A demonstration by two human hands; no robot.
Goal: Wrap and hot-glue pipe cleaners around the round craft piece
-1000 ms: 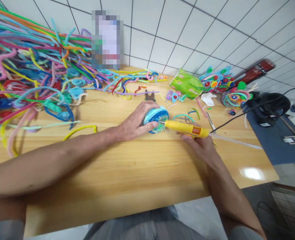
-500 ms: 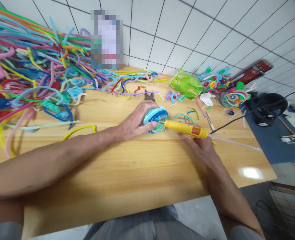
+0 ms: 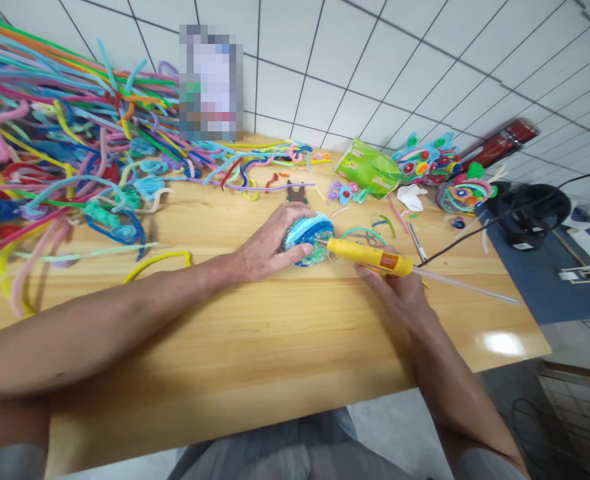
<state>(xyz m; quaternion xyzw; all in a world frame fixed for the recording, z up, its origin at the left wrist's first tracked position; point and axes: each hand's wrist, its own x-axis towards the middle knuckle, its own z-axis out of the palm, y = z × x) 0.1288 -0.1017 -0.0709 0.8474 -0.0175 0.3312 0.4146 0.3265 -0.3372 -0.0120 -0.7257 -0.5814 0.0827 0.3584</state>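
My left hand (image 3: 277, 243) is closed around a round blue, white and green craft piece (image 3: 312, 230) that looks made of pipe cleaners, its thumb lying across the near side. In my right hand (image 3: 395, 287) is a yellow hot glue gun (image 3: 365, 255), gripped from below and pointing left. Its nozzle is at the right side of the round piece; whether it touches I cannot tell. A clear glue stick (image 3: 467, 285) sticks out of the gun's back end. Just beyond my left hand lie dark-handled pliers (image 3: 297, 192).
A large heap of coloured pipe cleaners (image 3: 75, 153) covers the left of the wooden table (image 3: 255, 360). Toward the back right are a green packet (image 3: 367, 168), colourful craft figures (image 3: 467, 193) and a pen (image 3: 417, 241). A black cable (image 3: 455, 241) runs off to the right.
The view has shifted slightly. Both hands keep their holds, and the glue gun's tip stays by the round piece with hardly any movement.
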